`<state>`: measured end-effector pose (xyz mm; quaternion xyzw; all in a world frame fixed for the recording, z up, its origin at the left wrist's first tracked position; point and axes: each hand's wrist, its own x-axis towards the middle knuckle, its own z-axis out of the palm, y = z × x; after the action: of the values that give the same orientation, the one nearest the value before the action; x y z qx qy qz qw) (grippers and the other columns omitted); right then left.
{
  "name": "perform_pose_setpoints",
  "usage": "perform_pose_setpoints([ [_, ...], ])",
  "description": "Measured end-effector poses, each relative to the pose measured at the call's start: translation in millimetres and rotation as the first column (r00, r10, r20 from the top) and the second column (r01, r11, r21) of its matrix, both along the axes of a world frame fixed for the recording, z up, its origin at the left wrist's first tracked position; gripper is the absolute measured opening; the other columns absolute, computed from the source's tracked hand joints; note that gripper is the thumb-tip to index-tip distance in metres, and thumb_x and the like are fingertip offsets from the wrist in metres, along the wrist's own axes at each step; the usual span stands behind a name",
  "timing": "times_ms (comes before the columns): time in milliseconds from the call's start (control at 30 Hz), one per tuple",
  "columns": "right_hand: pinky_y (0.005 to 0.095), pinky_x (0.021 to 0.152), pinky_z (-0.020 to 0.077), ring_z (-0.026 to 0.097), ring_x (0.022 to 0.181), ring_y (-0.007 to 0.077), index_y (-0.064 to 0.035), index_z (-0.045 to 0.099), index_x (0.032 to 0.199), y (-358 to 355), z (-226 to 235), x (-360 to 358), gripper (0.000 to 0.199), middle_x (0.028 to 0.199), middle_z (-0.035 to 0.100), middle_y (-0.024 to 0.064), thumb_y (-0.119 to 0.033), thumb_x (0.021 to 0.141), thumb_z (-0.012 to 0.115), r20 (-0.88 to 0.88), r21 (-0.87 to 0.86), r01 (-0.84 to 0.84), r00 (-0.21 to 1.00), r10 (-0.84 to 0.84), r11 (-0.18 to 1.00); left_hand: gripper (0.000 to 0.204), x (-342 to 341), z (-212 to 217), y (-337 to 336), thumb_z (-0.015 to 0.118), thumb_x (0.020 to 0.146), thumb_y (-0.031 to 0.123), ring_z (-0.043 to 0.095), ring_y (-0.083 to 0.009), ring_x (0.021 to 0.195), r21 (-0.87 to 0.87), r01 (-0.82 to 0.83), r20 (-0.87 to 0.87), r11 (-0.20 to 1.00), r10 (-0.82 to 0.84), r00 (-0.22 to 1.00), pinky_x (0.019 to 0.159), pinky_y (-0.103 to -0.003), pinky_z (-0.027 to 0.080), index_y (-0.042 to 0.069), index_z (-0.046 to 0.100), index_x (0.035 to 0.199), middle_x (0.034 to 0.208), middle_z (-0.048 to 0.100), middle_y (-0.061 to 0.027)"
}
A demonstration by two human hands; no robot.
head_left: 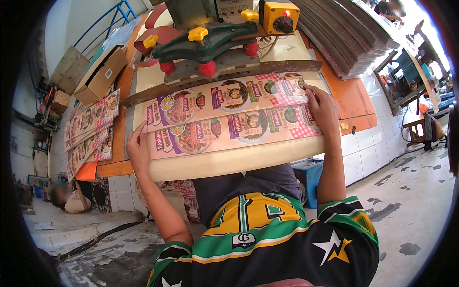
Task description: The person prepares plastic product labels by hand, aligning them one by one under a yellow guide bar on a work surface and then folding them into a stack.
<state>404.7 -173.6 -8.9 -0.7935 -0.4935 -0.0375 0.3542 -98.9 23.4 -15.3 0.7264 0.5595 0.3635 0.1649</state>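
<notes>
Two long printed cardboard strips with food pictures lie on the pale bed of a press, the upper strip [205, 98] slightly overlapping the lower strip [239, 127]. My left hand [137, 147] is at the upper strip's left end, its fingertips pinched together at the edge. At the opposite end my right hand [321, 106] grips the same strip, fingers over its far corner and thumb near the edge. A long metal bar [224, 80] runs just beyond the strips, under the green press head [205, 43] with its red feet and yellow knobs.
Stacked printed strips [91, 119] and an open carton [100, 74] are at the left. A tall pile of sheets [344, 38] stands at the back right. The yellow control box [279, 18] has a lit red lamp. Another person [71, 198] is at lower left.
</notes>
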Motion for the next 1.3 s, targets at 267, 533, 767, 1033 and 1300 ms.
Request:
perform_pose_setpoints([
  [267,0.0395,0.081,0.0541,0.073,0.092,0.032,-0.0156,0.076,0.123,0,4,-2,0.029,0.104,0.076,0.0164,-0.029,0.103,0.06,-0.014,-0.023,0.009,1.0,-0.009,1.0,0.029,0,1,0,0.062,0.105,0.021,0.054,-0.0172,0.079,-0.016,-0.004,0.009,1.0,0.004,1.0,0.076,-0.031,0.047,0.01,0.073,0.13,0.091,0.061,-0.0098],
  [533,0.0425,0.08,0.0526,0.071,0.088,0.0329,-0.0161,0.077,0.119,0,2,-3,0.027,0.1,0.076,0.0156,-0.029,0.1,0.062,-0.031,0.005,0.019,0.999,-0.018,1.0,0.03,1,0,0,0.062,0.105,0.025,0.054,-0.0172,0.08,-0.011,-0.002,0.019,1.0,0.003,1.0,0.076,-0.031,0.047,0.011,0.073,0.129,0.092,0.062,-0.0096],
  [767,0.0426,0.08,0.0529,0.071,0.089,0.0333,-0.0161,0.077,0.119,1,0,-2,0.027,0.101,0.076,0.0154,-0.029,0.1,0.062,-0.036,0.014,0.015,0.999,-0.014,1.0,0.032,-4,-3,2,0.063,0.105,0.029,0.056,-0.0188,0.081,-0.002,-0.002,-0.009,1.0,0.002,1.0,0.077,-0.033,0.048,0.011,0.073,0.129,0.092,0.063,-0.0105],
  [1033,0.0425,0.076,0.0509,0.069,0.08,0.0328,-0.0155,0.076,0.12,0,8,-3,0.029,0.087,0.073,0.0171,-0.032,0.1,0.063,-0.108,-0.049,0.027,0.994,-0.032,0.998,0.034,-2,-4,4,0.063,0.104,0.029,0.055,-0.0168,0.082,0.002,0.023,0.064,1.0,-0.023,0.998,0.078,-0.031,0.047,0.011,0.072,0.131,0.093,0.065,-0.0072],
  [1300,0.044,0.074,0.0496,0.068,0.077,0.0336,-0.0135,0.073,0.125,14,25,12,0.035,0.078,0.07,0.0179,-0.035,0.099,0.063,-0.206,-0.153,-0.016,0.978,-0.016,0.988,0.043,-4,7,39,0.063,0.104,0.029,0.058,-0.0127,0.089,-0.266,0.069,0.076,0.962,-0.051,0.996,0.083,-0.028,0.048,0.01,0.064,0.143,0.106,0.071,-0.0084],
])
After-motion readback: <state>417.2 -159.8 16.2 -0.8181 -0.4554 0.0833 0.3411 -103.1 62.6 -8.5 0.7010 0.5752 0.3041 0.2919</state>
